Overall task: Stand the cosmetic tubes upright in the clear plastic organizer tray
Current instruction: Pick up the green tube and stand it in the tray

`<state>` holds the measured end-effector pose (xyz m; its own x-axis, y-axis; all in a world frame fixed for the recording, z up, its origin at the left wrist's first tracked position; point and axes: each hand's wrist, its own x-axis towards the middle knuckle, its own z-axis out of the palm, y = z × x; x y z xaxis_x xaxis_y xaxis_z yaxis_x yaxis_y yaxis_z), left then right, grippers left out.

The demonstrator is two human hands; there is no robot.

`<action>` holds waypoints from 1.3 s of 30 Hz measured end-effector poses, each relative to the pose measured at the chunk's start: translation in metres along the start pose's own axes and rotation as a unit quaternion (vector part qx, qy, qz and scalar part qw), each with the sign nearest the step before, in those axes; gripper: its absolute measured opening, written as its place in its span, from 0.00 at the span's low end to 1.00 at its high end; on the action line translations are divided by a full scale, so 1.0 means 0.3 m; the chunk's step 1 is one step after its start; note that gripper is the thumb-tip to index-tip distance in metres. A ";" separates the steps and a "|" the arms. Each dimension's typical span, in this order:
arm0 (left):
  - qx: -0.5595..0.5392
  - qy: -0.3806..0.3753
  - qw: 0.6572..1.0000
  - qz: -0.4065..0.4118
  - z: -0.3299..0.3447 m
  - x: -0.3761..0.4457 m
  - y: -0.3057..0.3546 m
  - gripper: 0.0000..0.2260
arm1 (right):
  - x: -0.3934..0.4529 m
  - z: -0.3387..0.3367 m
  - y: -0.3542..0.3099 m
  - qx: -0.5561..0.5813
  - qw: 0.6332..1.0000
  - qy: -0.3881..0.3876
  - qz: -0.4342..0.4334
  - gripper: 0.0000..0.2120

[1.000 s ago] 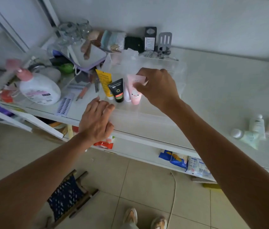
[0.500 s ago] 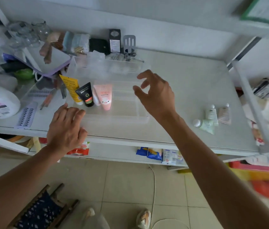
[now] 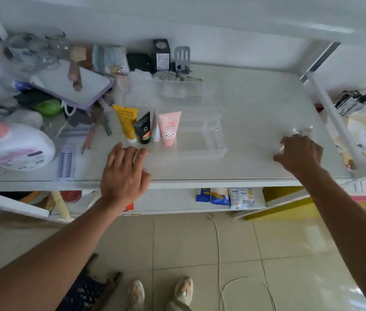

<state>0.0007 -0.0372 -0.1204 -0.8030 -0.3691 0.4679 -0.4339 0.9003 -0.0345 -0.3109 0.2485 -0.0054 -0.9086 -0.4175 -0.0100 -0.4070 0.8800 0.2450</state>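
So we've got four tubes standing in the left end of the clear plastic organizer tray point(image 3: 214, 140) on the white bench point(image 3: 256, 104): a yellow tube point(image 3: 126, 122), a black tube with a green and orange label point(image 3: 143, 129), a slim white tube point(image 3: 156, 129) and a pink tube with a little face on it point(image 3: 170, 127). All four sit cap-down, crimped ends up, long axes roughly vertical and leaning a bit to the left, packed side by side so they prop each other up, which is probably why they're bunched at that end. The right stretch of the tray looks empty. Our left hand point(image 3: 123, 173) rests flat near the front edge of the bench, just in front of the tubes, its grip spread wide and holding nothing; we'd guess it's there to steady the tray. Our right hand point(image 3: 298, 153) is well off to the right, curled down over the small pale tubes point(image 3: 304, 131) lying there. Only a couple of tips poke out past the knuckles, so we can't tell whether that grip has clamped on one yet or which way they lie.
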 end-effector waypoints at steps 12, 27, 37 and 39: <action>0.005 -0.021 1.000 -0.001 0.019 -0.009 0.003 0.20 | -0.057 -0.253 -0.480 0.265 0.942 -0.066 -0.197 0.23; 0.022 -0.006 1.000 0.000 0.021 -0.003 0.009 0.20 | -0.038 -0.096 -0.658 0.300 0.912 0.046 -0.275 0.25; 0.032 -0.053 0.998 -0.005 -0.012 0.003 0.018 0.20 | -0.085 -0.096 -0.639 0.407 0.878 0.117 -0.223 0.21; 0.036 -0.067 0.997 -0.007 -0.023 0.006 0.019 0.20 | -0.105 -0.101 -0.627 0.434 0.869 0.132 -0.196 0.18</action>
<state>-0.0003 -0.0312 -0.1136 -0.8423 -0.4133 0.3460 -0.4695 0.8779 -0.0942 -0.2028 0.0892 -0.0217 -0.6784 -0.6602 0.3224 -0.7011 0.4507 -0.5525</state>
